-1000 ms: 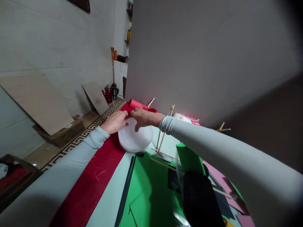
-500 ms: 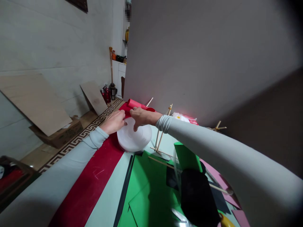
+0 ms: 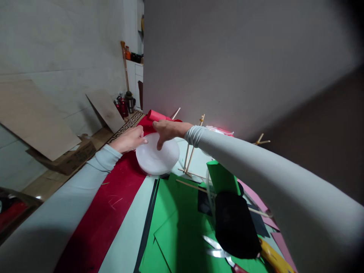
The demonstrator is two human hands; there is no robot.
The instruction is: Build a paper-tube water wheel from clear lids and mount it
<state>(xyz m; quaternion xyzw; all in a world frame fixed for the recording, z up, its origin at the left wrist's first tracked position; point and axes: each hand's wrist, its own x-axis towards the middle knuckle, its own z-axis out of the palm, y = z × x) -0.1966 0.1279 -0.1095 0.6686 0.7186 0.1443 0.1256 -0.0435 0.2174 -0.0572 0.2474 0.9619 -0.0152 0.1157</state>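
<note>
A white round plastic disc, like a lid or shallow plate [image 3: 155,161], lies partly on dark red paper [image 3: 125,189]. At its left far rim is my left hand [image 3: 129,139], fingers curled in and thumb tip by the edge; whatever sits between them is hidden. My right hand [image 3: 169,131] reaches across from the right above the disc, its thumb hanging down apart from the fingers. I cannot tell whether that thumb touches the disc. Behind both hands lies a roll of red paper [image 3: 156,115].
Green sheets [image 3: 167,212] cover the near table. On them lie scissors [image 3: 217,248], a black rounded piece [image 3: 236,227] and a yellow-handled tool [image 3: 274,256]. A thin stick frame [image 3: 193,151] stands right of the disc. A grey wall [image 3: 227,68] rises behind.
The view has shifted, so most things sit higher and further left, and the scissors show more. My left fingers have drawn slightly left along the disc's rim; my right hand stays above it.
</note>
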